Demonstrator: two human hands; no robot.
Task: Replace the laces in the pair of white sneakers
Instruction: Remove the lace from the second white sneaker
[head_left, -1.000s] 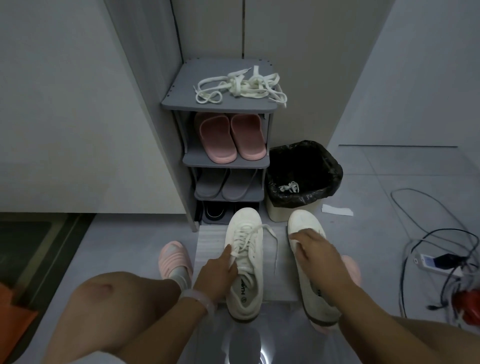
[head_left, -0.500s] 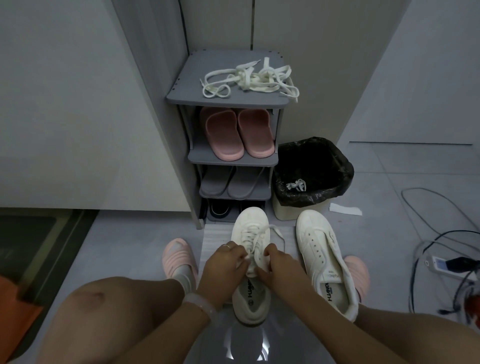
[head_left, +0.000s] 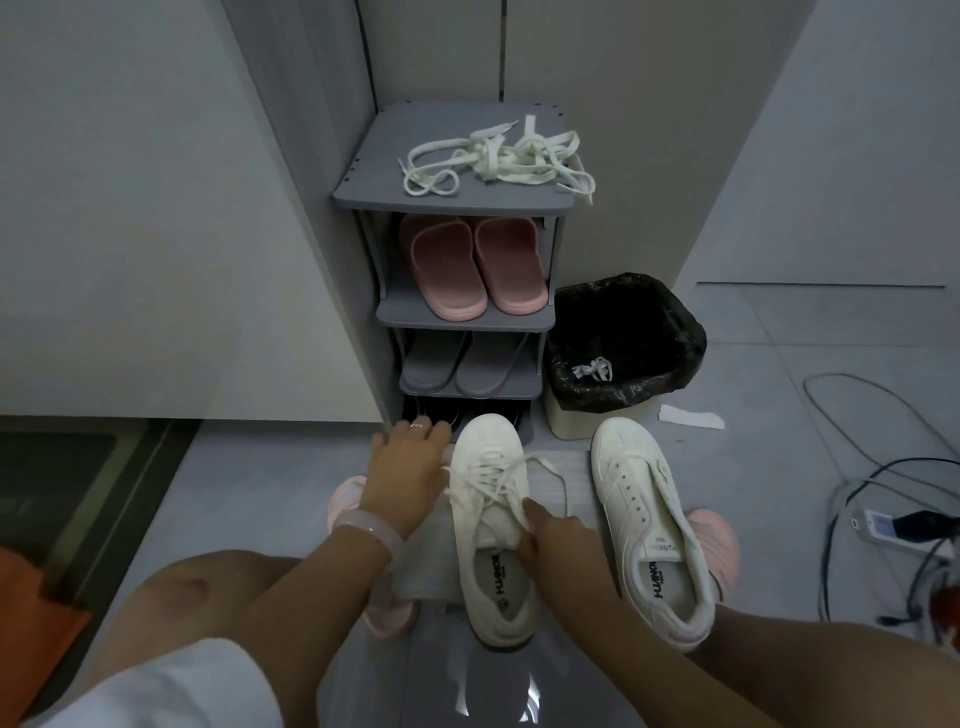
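Where both hands were bunched together on the laces half a second ago, they are now apart. The left hand has moved out to the left side of the laced sneaker, up by its toe, with the fingers spread and fairly straight, so it looks as if it is holding the shoe steady and not gripping it. The right hand stays at the tongue, where its fingers pinch the old lace. One loose end of that lace trails off to the right in a loop. This looks like the start of pulling the old lace out of this shoe.

The other sneaker lies just to the right with bare holes and no lace at all. It has been let go since a second ago and has not moved since. So one shoe is already stripped, and this one comes next.

Both shoes sit on a gray mat on the gray floor, between the person's knees. A gray shoe rack stands just ahead by the wall. On its top lies a heap of new laces. Pink slippers sit on the shelf below. A bin with a black bag stands beside the rack, and a bit of white lace lies inside it. Cables curl over the floor at the far right.
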